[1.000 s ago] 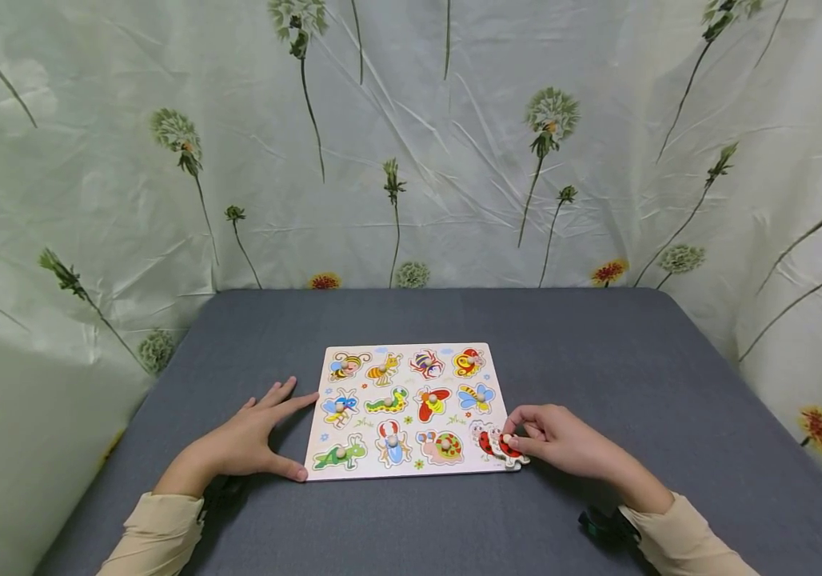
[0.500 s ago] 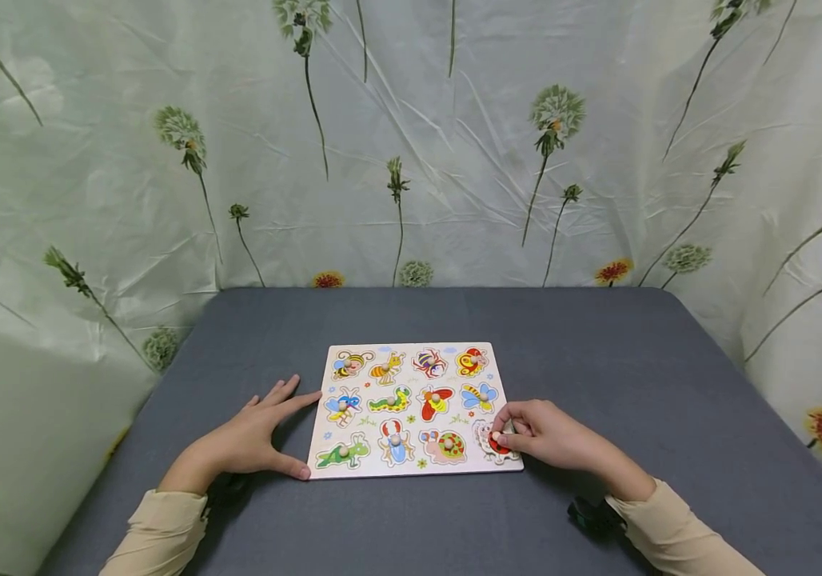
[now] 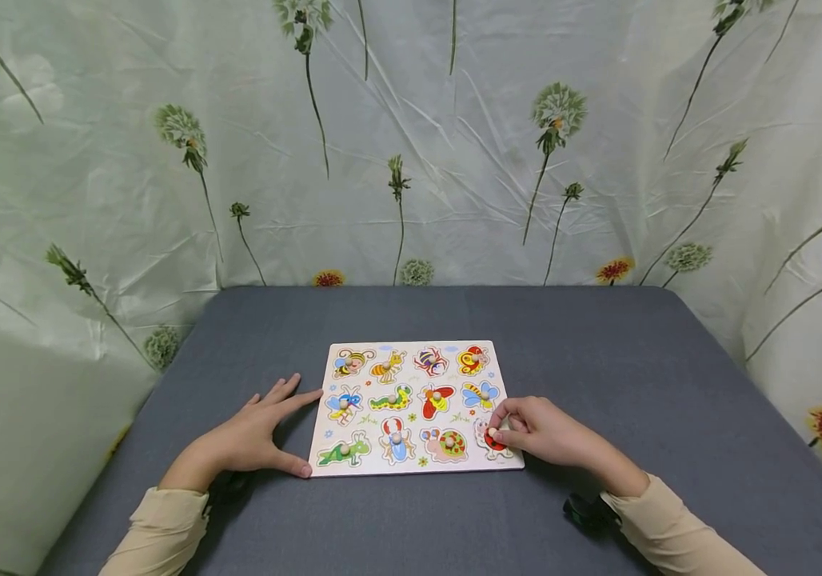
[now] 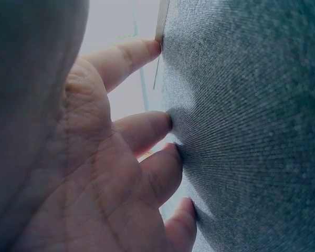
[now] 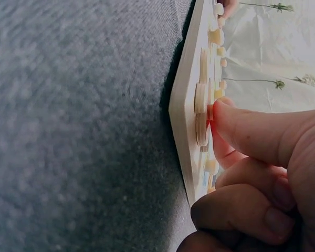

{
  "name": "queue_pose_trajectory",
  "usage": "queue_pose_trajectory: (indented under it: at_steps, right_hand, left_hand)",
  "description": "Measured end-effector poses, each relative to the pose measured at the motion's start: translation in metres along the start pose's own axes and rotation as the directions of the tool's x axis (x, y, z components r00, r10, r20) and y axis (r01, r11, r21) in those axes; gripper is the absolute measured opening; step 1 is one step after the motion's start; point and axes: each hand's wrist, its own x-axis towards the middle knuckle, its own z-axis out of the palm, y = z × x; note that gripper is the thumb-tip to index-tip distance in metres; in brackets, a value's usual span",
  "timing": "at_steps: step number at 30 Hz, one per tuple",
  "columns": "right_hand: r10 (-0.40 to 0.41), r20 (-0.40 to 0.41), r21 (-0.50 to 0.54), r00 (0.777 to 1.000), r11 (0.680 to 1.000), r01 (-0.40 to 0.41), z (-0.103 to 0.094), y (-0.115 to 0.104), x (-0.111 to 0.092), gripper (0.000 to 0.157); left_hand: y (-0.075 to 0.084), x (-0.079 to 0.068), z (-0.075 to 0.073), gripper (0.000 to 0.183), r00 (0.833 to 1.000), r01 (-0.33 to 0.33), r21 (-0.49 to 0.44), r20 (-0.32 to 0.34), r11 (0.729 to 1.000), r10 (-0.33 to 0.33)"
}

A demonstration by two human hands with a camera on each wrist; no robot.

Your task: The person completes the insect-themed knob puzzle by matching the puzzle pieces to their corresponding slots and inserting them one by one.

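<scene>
A pale wooden peg puzzle board [image 3: 411, 466] with several insect pieces lies on the table. My right hand [image 3: 544, 432] pinches the knob of a red ladybug piece [image 3: 495, 446] between thumb and forefinger over the board's near right corner. From the right wrist view, the ladybug piece [image 5: 200, 118] stands a little proud of the board's face. My left hand [image 3: 253, 436] is spread at the board's left side, with forefinger and thumb touching its edge. The left wrist view shows the other fingertips [image 4: 163, 121] resting on the cloth.
A dark grey cloth covers the table [image 3: 411, 528]. Behind it hangs a pale curtain [image 3: 274, 160] printed with dandelions. The other pieces, such as a snail [image 3: 445, 445] and a beetle [image 3: 397, 442], sit in the board with their knobs up.
My right hand has moved the ladybug piece leftward, from overhanging the board's right edge to over the ladybug picture at the corner. The left hand keeps its place on the board's edge.
</scene>
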Motion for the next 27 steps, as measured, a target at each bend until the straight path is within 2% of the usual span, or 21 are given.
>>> queue_pose_trajectory:
  at_steps: [7, 18, 27]
  right_hand:
    - [0.010, -0.003, 0.031, 1.000, 0.999, -0.010, 0.0006, -0.0028, 0.0012, 0.010]
    - [0.045, -0.013, 0.053, 0.999, 0.998, -0.044, -0.0008, -0.0014, 0.0029, 0.012]
    - [0.052, -0.037, 0.050, 0.998, 0.998, -0.050, 0.0046, 0.0034, -0.0031, 0.011]
  left_hand:
    - [-0.0007, 0.0019, -0.0004, 0.119, 1.000, 0.004, 0.000, 0.006, 1.000, -0.004]
    - [-0.0019, 0.0062, -0.0057, 0.118, 1.000, -0.024, -0.003, 0.007, 1.000, 0.024]
    - [-0.0025, 0.0074, 0.0018, 0.115, 0.999, -0.024, -0.014, 0.029, 1.000, 0.024]
